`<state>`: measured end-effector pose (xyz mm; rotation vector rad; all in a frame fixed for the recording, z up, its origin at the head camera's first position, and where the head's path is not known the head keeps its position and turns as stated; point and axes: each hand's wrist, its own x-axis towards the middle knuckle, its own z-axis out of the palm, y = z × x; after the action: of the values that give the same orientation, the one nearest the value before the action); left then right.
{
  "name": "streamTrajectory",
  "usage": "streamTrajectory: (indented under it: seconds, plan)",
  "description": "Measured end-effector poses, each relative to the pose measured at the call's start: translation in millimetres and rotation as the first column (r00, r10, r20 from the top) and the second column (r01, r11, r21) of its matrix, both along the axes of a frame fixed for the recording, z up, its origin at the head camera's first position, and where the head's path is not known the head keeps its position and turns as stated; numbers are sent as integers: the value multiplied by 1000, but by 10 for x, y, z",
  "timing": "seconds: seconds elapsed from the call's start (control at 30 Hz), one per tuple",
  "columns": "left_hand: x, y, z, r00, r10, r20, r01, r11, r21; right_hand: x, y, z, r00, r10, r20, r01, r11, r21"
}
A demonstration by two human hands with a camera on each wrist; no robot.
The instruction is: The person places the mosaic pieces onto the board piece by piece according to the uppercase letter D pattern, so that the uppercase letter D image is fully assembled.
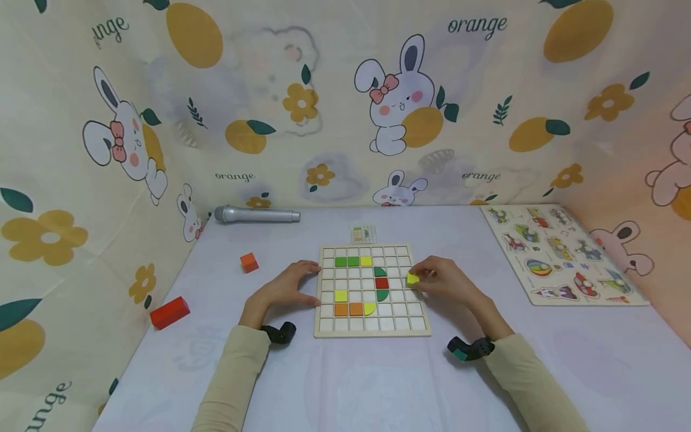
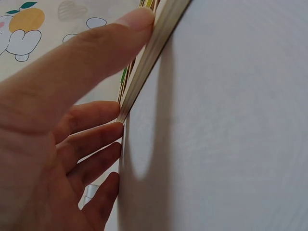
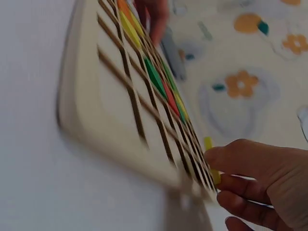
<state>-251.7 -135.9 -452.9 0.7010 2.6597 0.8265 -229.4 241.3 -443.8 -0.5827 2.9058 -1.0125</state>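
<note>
A wooden grid board [image 1: 372, 334] lies flat on the table, with square and rounded tiles in several of its cells. Among them are a red square tile [image 1: 381, 282], a green square tile [image 1: 341, 261] and an orange square tile [image 1: 341, 309]. Thumb and fingers of my left hand [image 1: 286, 288] touch the board's left edge; the left wrist view shows the fingers [image 2: 94, 137] spread and fairly straight. At the board's right edge, my right hand [image 1: 445, 281] pinches a yellow tile [image 1: 412, 278] between thumb and fingers. The fingers partly cover that tile, so its full shape is hidden.
Behind the board lies a small printed pattern card [image 1: 363, 233]. An orange block [image 1: 249, 262], a red block [image 1: 170, 312] and a grey microphone [image 1: 258, 215] are on the left. A picture puzzle board [image 1: 561, 255] lies at the right. Patterned cloth walls [image 1: 335, 60] enclose the table.
</note>
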Motion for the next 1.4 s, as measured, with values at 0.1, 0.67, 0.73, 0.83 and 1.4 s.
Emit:
streamTrajectory:
  seconds: [0.1, 0.67, 0.73, 0.83, 1.4]
  plan:
    - [-7, -3, -7, 1000, -7, -6, 7, 1000, -2, -20, -193, -12, 997, 71, -21, -71, 997, -28]
    - [-16, -7, -1, 1000, -15, -11, 15, 1000, -6, -71, -1013, -72, 959, 252, -127, -259, 965, -36]
    - [-20, -7, -4, 1000, -10, -6, 10, 1000, -6, -84, -1076, -95, 961, 246, -126, -252, 967, -35]
    - [-23, -5, -5, 1000, -4, -2, 4, 1000, -9, -112, -1150, -137, 958, 247, -146, -255, 966, -39]
    - [-11, -4, 19, 1000, -13, -3, 13, 1000, -9, -179, -1320, -246, 952, 223, -209, -233, 972, -19]
